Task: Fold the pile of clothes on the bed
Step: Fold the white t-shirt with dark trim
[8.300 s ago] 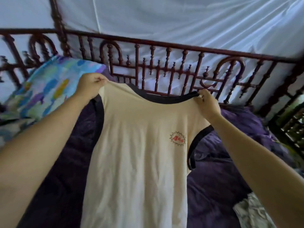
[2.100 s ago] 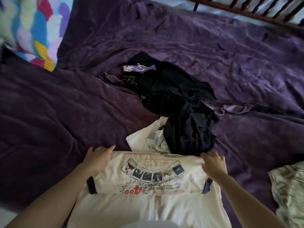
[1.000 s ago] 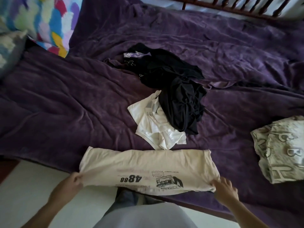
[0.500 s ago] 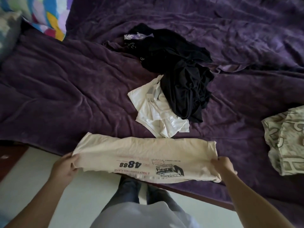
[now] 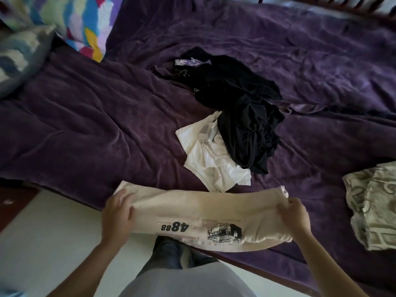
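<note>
A cream T-shirt (image 5: 192,213), folded into a long band with "4888" and a black print showing, hangs in the air over the bed's near edge. My left hand (image 5: 116,213) grips its left end and my right hand (image 5: 295,215) grips its right end. Beyond it on the purple blanket (image 5: 85,125) lies the unfolded pile: a crumpled white garment (image 5: 212,161) partly under black clothes (image 5: 242,108).
A folded beige patterned garment (image 5: 372,202) lies on the bed at the right. Colourful pillows (image 5: 70,20) sit at the far left. The wooden bed rail (image 5: 334,3) runs along the top right. Pale floor (image 5: 42,243) and my legs show below.
The folded cream shirt has been lifted off the blanket and drawn toward me; both hands keep hold of its ends.
</note>
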`<action>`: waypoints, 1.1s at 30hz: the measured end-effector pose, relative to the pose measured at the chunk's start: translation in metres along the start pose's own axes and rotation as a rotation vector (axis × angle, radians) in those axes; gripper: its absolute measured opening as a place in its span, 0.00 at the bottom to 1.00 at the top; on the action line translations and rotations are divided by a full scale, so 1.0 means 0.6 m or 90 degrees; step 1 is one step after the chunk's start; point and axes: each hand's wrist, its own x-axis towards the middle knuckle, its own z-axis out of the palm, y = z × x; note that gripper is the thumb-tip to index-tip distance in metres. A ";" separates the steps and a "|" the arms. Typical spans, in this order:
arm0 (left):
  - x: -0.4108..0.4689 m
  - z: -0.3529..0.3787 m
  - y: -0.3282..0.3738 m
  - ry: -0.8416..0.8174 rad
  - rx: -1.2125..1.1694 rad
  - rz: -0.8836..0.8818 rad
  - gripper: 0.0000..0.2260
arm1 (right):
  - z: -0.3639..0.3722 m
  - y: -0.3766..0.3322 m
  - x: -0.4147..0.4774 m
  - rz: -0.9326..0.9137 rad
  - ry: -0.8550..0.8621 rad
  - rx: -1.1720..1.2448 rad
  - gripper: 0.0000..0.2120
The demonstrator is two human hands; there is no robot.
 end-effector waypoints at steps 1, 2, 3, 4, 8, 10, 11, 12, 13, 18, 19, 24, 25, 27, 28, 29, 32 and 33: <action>-0.008 0.009 0.018 -0.058 -0.003 0.107 0.17 | -0.004 -0.040 -0.023 -0.058 -0.002 -0.026 0.15; -0.017 0.019 0.035 -0.167 -0.032 0.151 0.21 | -0.005 -0.081 -0.049 -0.126 -0.012 -0.060 0.15; -0.022 0.031 0.045 -0.300 -0.079 0.135 0.24 | 0.001 -0.126 -0.078 -0.198 -0.041 -0.102 0.16; -0.025 0.040 0.054 -0.399 -0.124 0.073 0.26 | 0.015 -0.166 -0.105 -0.252 -0.088 -0.113 0.16; -0.007 0.009 0.098 -0.388 -0.647 -0.499 0.15 | 0.108 -0.293 -0.205 -0.352 -0.430 0.079 0.17; 0.012 -0.010 0.084 -0.304 -0.846 -0.661 0.13 | 0.163 -0.305 -0.231 -0.356 -0.606 0.141 0.21; 0.017 -0.018 0.069 -0.267 -0.905 -0.718 0.17 | 0.182 -0.301 -0.237 -0.328 -0.656 0.174 0.22; 0.021 -0.023 0.044 -0.235 -0.952 -0.739 0.20 | 0.197 -0.291 -0.234 -0.293 -0.667 0.202 0.22; 0.026 -0.031 0.030 -0.212 -1.005 -0.736 0.22 | 0.208 -0.277 -0.227 -0.267 -0.655 0.220 0.21; 0.035 -0.041 0.010 -0.335 -0.803 -0.656 0.11 | 0.236 -0.167 -0.176 -0.355 -0.463 -0.083 0.20; 0.036 -0.032 0.001 -0.320 -0.699 -0.643 0.14 | 0.239 -0.149 -0.175 -0.411 -0.446 -0.169 0.21; 0.027 -0.046 -0.031 -0.215 -0.608 -0.615 0.21 | 0.263 -0.108 -0.199 -0.646 -0.261 -0.400 0.35; 0.022 -0.044 -0.037 -0.175 -0.566 -0.590 0.25 | 0.272 -0.106 -0.205 -0.660 -0.252 -0.435 0.38; 0.007 -0.042 -0.044 -0.076 -0.367 -0.460 0.27 | 0.301 -0.098 -0.205 -0.657 -0.265 -0.462 0.45; -0.003 -0.038 -0.047 -0.034 -0.218 -0.317 0.26 | 0.309 -0.100 -0.201 -0.652 -0.264 -0.464 0.46; -0.015 -0.026 -0.056 -0.028 -0.086 -0.155 0.26 | 0.318 -0.100 -0.197 -0.643 -0.261 -0.461 0.47; -0.049 0.019 -0.065 -0.228 0.135 0.239 0.34 | 0.317 -0.109 -0.186 -0.633 -0.264 -0.446 0.47; -0.054 0.029 -0.063 -0.311 0.171 0.280 0.37 | 0.312 -0.114 -0.185 -0.632 -0.271 -0.446 0.46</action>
